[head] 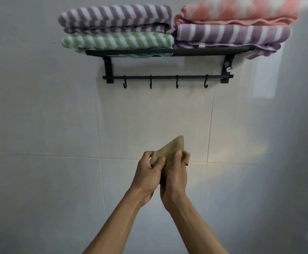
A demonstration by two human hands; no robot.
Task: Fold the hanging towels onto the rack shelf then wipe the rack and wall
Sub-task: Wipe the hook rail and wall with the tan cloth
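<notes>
A black wall rack (pixel 167 52) carries folded towels on its shelf: a purple striped towel (pixel 116 18) over a green striped towel (pixel 116 41) on the left, a pink checked towel (pixel 241 10) over another purple striped towel (pixel 232 33) on the right. Below the rack, in front of the white tiled wall (pixel 57 125), my left hand (pixel 147 175) and my right hand (pixel 175 176) both grip a small beige cloth (pixel 173 149). The cloth is bunched, with one corner pointing up.
A black bar (pixel 167 77) under the shelf holds several bare hooks. A bright window reflection (pixel 265 74) lies on the tiles at the right. The right-hand purple towel overhangs the shelf's right end.
</notes>
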